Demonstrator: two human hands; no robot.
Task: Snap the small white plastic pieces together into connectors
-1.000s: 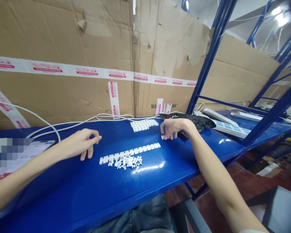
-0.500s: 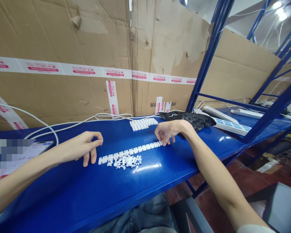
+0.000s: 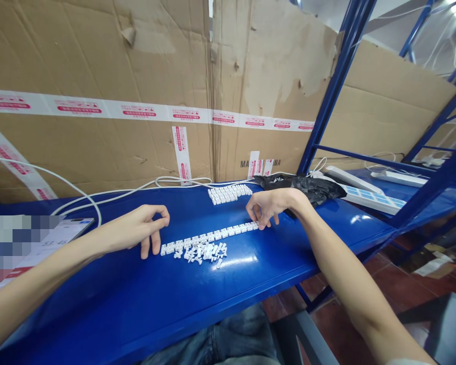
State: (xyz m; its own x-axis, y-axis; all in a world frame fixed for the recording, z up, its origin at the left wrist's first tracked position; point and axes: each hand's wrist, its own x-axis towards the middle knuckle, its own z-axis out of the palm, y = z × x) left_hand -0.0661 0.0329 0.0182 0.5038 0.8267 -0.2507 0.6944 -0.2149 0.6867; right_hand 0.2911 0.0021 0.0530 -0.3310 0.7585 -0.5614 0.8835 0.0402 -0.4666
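Just beneath the right hand (image 3: 268, 204), fingertips spread apart and resting at the end of a long row of white plastic pieces (image 3: 209, 235), nothing clearly clamped. Beyond those fingers, a tighter white block (image 3: 228, 194); left of them, below the row, a loose heap (image 3: 204, 252). Farther left, the left hand (image 3: 137, 230) curled, thumb and forefinger close but apparently empty, two fingers down on the blue tabletop (image 3: 99, 309). Likely hazard: a careless fingertip nudge knocking the row into the heap.
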